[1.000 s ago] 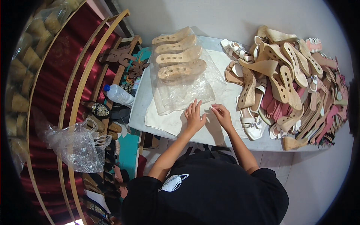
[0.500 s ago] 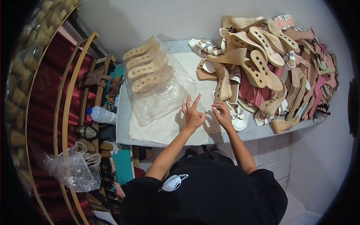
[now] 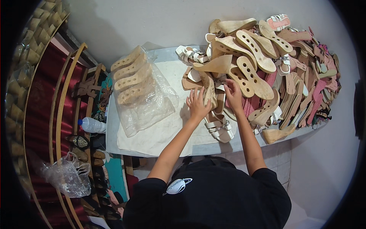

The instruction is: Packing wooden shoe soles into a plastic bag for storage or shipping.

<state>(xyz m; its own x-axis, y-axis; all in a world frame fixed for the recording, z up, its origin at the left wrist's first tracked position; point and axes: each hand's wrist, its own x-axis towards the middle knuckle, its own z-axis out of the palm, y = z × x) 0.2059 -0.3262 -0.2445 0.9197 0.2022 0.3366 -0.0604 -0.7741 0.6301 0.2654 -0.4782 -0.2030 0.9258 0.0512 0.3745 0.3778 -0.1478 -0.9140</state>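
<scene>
My left hand (image 3: pixel 198 107) is open, with its fingers spread over the near end of a pale wooden wedge sole (image 3: pixel 208 88). Whether it touches the sole is hard to see. My right hand (image 3: pixel 234 97) is just right of that sole, over the near side of the pile, its fingers apart and nothing visible in them. Between my forearms lies a white strappy sandal (image 3: pixel 220 131) with a metal ornament. More wooden wedge soles (image 3: pixel 256 41) with round holes are heaped beyond my hands, among white sandals and pink pieces.
To the left, several wooden soles sit inside a clear plastic bag (image 3: pixel 146 114) on the white sheet (image 3: pixel 181 142). Stacked insoles (image 3: pixel 295 103) fill the table's right part. A wooden rack (image 3: pixel 63 110) with a water bottle (image 3: pixel 92 125) and shoes stands left of the table.
Both hands have moved forward from above the white sheet to the near wedge sole in the pile. My left fingers have spread out. The whole view has shifted slightly.
</scene>
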